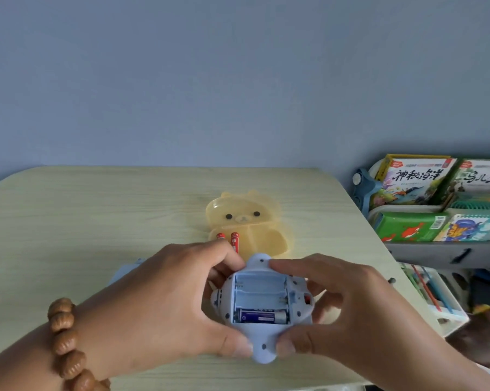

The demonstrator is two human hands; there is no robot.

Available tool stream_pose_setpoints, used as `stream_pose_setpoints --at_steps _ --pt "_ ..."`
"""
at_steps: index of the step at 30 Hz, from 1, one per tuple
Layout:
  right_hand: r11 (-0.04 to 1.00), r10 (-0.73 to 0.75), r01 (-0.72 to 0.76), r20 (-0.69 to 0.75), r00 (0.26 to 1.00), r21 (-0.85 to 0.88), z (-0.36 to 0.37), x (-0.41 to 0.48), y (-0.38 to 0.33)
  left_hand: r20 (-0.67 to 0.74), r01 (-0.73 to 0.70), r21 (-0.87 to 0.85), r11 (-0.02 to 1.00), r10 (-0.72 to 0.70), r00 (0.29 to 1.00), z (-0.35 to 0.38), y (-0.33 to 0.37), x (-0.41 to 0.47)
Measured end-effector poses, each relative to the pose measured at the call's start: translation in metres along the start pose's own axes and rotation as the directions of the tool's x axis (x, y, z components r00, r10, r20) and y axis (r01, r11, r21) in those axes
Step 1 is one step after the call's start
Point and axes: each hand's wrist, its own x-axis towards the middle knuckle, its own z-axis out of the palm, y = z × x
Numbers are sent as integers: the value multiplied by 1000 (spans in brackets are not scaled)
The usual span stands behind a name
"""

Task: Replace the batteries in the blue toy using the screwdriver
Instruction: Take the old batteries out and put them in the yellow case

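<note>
A: Position of the blue toy point(296, 304)?

B: Held belly-up over the near edge of the table point(97, 207), about midway along it. Whether it is rested on the wood cannot be told. It is grasped by both hands: the left hand point(164, 300) is curled round the left rim, the right hand point(348, 303) is pinched on the far and near lobes.

A: Compartment point(259, 283)?

B: Open, cover off. Three slots are seen; the two farther ones are bare, and one purple battery point(259, 316) is seated in the nearest slot. Two red batteries point(229, 239) are kept in the yellow bear case point(249, 218), just beyond the hands. No screwdriver is in view.

A: Step in hand?

B: Judged to be the battery swap itself. Whether the purple cell is old or new cannot be told.

A: How is it best done?

B: The toy should be steadied with one hand only, so the other is freed. A cell should be levered out from its spring end, not pried mid-body. Polarity marks in each slot should be read before anything is pressed home, and the flat end set against the spring first.
</note>
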Motion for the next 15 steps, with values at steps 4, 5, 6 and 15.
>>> stream_pose_setpoints --at_steps 4,5,6,15 --pt "1000 4 -3 -32 999 8 2 -2 -4 -99 9 164 986 7 995 7 24 -1" --pt "1000 2 -2 -46 999 6 3 -2 -4 -136 15 207 978 14 991 13 30 -1" --pt "1000 -5 5 -61 998 1 4 -2 -3 -167 17 236 972 23 986 20 35 0" --pt "997 -71 71 -115 991 -5 7 -2 1 -239 100 191 977 -53 970 36 49 5"
